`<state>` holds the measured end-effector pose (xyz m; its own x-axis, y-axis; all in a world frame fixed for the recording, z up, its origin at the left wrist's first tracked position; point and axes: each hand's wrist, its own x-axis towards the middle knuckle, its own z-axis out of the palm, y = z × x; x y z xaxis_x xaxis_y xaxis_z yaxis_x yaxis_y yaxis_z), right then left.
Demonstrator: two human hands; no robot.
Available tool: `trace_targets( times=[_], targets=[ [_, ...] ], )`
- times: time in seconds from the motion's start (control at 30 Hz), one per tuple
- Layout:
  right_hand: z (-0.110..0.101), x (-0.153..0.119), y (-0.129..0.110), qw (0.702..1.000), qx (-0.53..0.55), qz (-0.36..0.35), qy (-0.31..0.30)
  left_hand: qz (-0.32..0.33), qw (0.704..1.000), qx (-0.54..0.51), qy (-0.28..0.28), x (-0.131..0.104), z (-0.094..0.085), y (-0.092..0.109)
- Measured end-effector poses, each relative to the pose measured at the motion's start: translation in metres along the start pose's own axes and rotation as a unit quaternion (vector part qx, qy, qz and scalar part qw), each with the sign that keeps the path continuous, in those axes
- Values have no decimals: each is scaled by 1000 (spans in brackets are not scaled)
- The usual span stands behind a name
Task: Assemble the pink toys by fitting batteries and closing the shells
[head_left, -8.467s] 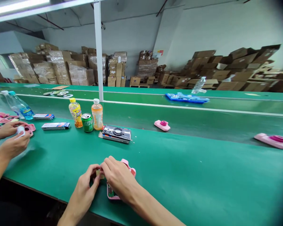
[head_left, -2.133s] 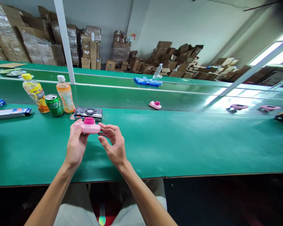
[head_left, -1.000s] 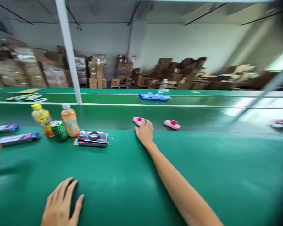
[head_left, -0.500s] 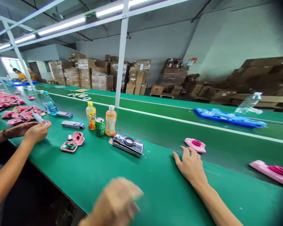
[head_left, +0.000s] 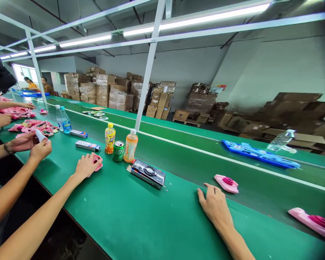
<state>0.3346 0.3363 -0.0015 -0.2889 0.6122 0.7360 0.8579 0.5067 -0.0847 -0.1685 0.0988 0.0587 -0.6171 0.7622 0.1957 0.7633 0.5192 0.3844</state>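
Note:
My left hand (head_left: 84, 165) reaches far across the bench, its fingers curled over a pink toy camera casing (head_left: 98, 162). Most of the casing, with whatever is inside, is hidden under the hand. Resting on the green bench at the right is my right hand (head_left: 215, 204), fingers apart and holding nothing. Just beyond its fingertips lies a pink toy camera (head_left: 226, 183) with a magenta lens ring. A second pink toy camera (head_left: 315, 221) lies farther right. Between my hands, a black phone (head_left: 148, 170) lies on top of a flat box.
A yellow-capped bottle (head_left: 109, 138), green can (head_left: 118, 151) and orange drink bottle (head_left: 130, 146) stand near my left hand. Two small cartons (head_left: 87, 146) lie farther left. A co-worker's hands (head_left: 40, 148) hold a whitish piece beside piled pink parts (head_left: 35, 127). A blue tray (head_left: 260, 154) sits across the belt.
My left hand has swept from the near edge leftward and away, onto the open pink casing that showed a circuit board. My right hand stays on the bench. The view has tilted upward slightly.

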Motion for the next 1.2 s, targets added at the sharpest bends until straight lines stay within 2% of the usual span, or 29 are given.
trace_targets(
  times=[0.07, 0.17, 0.23, 0.3, 0.37, 0.43, 0.47, 0.53, 0.6, 0.73, 0.8, 0.87, 0.93, 0.97, 1.07, 1.2],
  targets=[
    [-4, -4, -5, 1000, 10, -5, -2, 14, 1000, -3, -10, -13, 2, 11],
    [-11, -15, -23, 999, 31, -21, -20, 30, 999, -15, -22, -49, 9, 35],
    [-22, -26, -47, 997, 63, -32, -40, 42, 998, -39, -36, -80, 18, 56],
    [-40, -40, -79, 985, 149, -15, -82, 59, 994, -77, -56, -113, 28, 78],
    [-63, -55, -117, 946, 282, 38, -156, 86, 984, -130, -82, -142, 36, 98],
    [-88, -69, -152, 882, 394, 85, -245, 116, 968, -193, -109, -162, 41, 113],
    [-99, -75, -167, 853, 427, 91, -285, 128, 958, -225, -122, -168, 43, 117],
    [-116, -81, -189, 819, 455, 86, -340, 142, 937, -284, -144, -172, 46, 121],
    [-124, -82, -197, 805, 459, 92, -365, 145, 917, -333, -167, -168, 49, 119],
    [-126, -78, -196, 781, 481, 137, -375, 128, 884, -401, -204, -155, 50, 107],
    [-127, -77, -198, 796, 477, 154, -340, 112, 877, -423, -201, -153, 48, 102],
    [-129, -75, -206, 838, 447, 150, -273, 102, 873, -437, -193, -155, 46, 101],
    [-133, -67, -219, 881, 404, 107, -223, 96, 867, -450, -189, -158, 46, 102],
    [-135, -61, -226, 895, 383, 74, -219, 93, 864, -458, -186, -159, 46, 103],
    [-135, -35, -249, 908, 311, 0, -280, 78, 850, -490, -178, -159, 48, 104],
    [-125, -7, -273, 878, 282, -41, -384, 54, 814, -551, -179, -156, 50, 97]
  ],
)
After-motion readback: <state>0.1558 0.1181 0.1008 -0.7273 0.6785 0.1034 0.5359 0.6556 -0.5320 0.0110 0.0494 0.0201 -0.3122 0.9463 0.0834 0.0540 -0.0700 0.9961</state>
